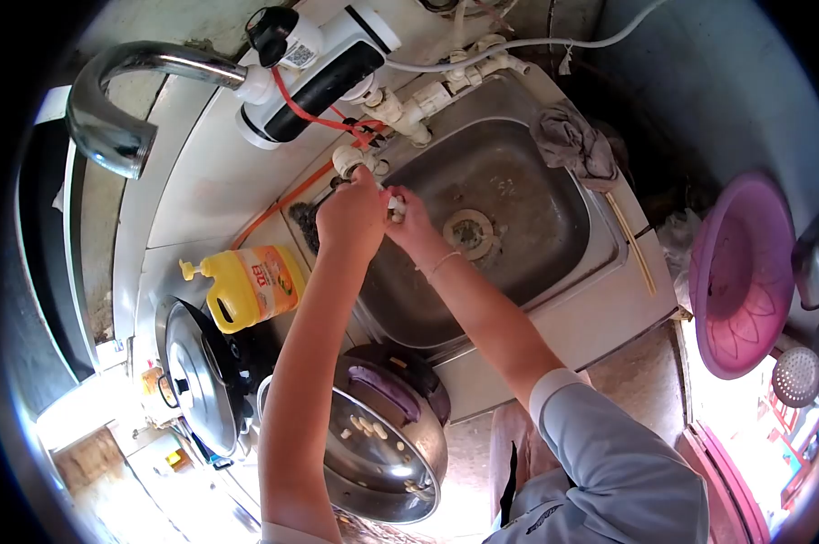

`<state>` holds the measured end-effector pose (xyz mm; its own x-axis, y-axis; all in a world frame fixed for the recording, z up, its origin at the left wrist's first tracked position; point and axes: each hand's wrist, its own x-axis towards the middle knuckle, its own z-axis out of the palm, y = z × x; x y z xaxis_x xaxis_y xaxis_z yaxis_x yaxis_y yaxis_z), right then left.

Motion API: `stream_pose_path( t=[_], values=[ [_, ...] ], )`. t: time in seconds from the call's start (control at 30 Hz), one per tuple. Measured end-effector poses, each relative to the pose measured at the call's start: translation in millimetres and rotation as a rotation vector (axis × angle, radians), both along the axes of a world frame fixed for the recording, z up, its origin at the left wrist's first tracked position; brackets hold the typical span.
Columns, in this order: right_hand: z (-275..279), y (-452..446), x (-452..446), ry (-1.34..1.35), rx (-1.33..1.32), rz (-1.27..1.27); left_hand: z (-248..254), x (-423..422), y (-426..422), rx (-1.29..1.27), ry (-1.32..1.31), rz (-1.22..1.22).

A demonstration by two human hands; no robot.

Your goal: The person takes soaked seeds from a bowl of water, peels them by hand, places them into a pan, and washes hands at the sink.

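Observation:
My left hand [350,218] is closed, knuckles up, over the sink's left rim. It is right by a white pipe fitting [347,161], and its curled fingers are mostly hidden, so what they grip does not show. Beside it, almost touching, my right hand [416,228] is closed around small white pieces [397,208], too small to name. Both hands are above the upper left part of the metal sink [527,236], whose drain [469,234] shows. Under my left forearm a steel pot [373,462] holds several small pale oval pieces [369,426].
A curved chrome faucet [110,100] on a white heater unit [319,77] juts out at upper left. A yellow soap jug [255,287] and a lidded pan [199,376] stand left. A grey rag [574,143] and chopsticks [631,243] lie on the right rim. A pink basin [745,276] is at right.

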<state>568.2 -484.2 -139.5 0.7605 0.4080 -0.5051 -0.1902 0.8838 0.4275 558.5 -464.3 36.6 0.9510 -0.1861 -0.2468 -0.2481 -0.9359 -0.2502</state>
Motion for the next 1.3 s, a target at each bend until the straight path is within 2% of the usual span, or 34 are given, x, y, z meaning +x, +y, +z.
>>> stream_pose_path(
  t=[0.13,0.27,0.4,0.47,0.5,0.53,0.57,0.63,0.67,0.7,0.73,0.77,0.8,0.83,0.87,0.9,0.93,0.97,1.1,1.13,1.2,1.23,1.27,1.3],
  values=[
    [-23,0,1,0.010,0.022,-0.073,-1,0,-5,0.050,-0.008,0.028],
    [-14,-5,-3,-0.038,0.014,-0.010,-3,1,-1,0.048,-0.004,0.002],
    [0,-10,-3,0.051,-0.011,0.014,2,1,0,0.063,0.064,-0.053],
    [-7,-14,-2,0.052,-0.021,0.021,-2,-2,4,0.163,-0.090,-0.266],
    [-13,-16,-2,0.025,0.013,0.123,-4,-2,7,0.158,-0.088,-0.270],
    [-18,-17,-2,-0.003,0.048,0.228,-5,-1,12,0.168,-0.140,-0.397],
    [-16,-20,-4,-0.003,0.045,0.228,-5,-1,16,0.178,-0.193,-0.522],
    [-13,-30,-10,-0.076,-0.302,0.451,-4,4,25,0.143,-0.181,-0.575],
    [-10,-38,-11,-0.076,-0.308,0.456,-2,4,27,0.109,-0.169,-0.629],
    [-5,-49,-13,-0.222,-0.490,0.584,1,2,28,0.102,-0.173,-0.622],
    [0,-61,-15,-0.373,-0.673,0.708,6,1,28,0.079,-0.091,-0.590],
    [16,-77,-16,-0.380,-0.684,0.714,10,0,30,0.056,-0.011,-0.558],
    [38,-96,-17,-0.539,-0.651,0.675,13,-2,32,0.048,-0.022,-0.549],
    [50,-112,-19,-0.699,-0.613,0.641,16,-4,35,-0.184,-0.008,-0.465],
    [49,-124,-20,-0.707,-0.623,0.662,18,-8,40,-0.416,0.006,-0.374],
    [44,-135,-19,-0.773,-0.444,0.619,27,-17,44,-0.429,-0.002,-0.350],
    [40,-143,-21,-0.830,-0.258,0.573,40,-28,53,-0.586,0.015,-0.206],
    [34,-150,-25,-0.833,-0.257,0.597,58,-40,61,-0.739,0.029,-0.063],
    [10,-155,-31,-1.161,-1.383,1.295,152,-131,101,-0.553,-0.103,0.019],
    [13,-155,-28,-1.226,-1.694,1.435,166,-162,116,-0.592,-0.154,0.097],
    [80,-170,-34,-1.121,-1.538,1.149,187,-236,149,-0.651,-0.292,0.279],
    [108,-184,-40,-1.080,-1.373,1.004,193,-278,165,-0.669,-0.384,0.382],
    [125,-195,-44,-1.032,-1.202,0.871,193,-322,182,-0.831,-0.492,0.483],
    [120,-196,-44,-1.063,-1.190,0.892,189,-368,199,-0.986,-0.608,0.583]
  ],
)
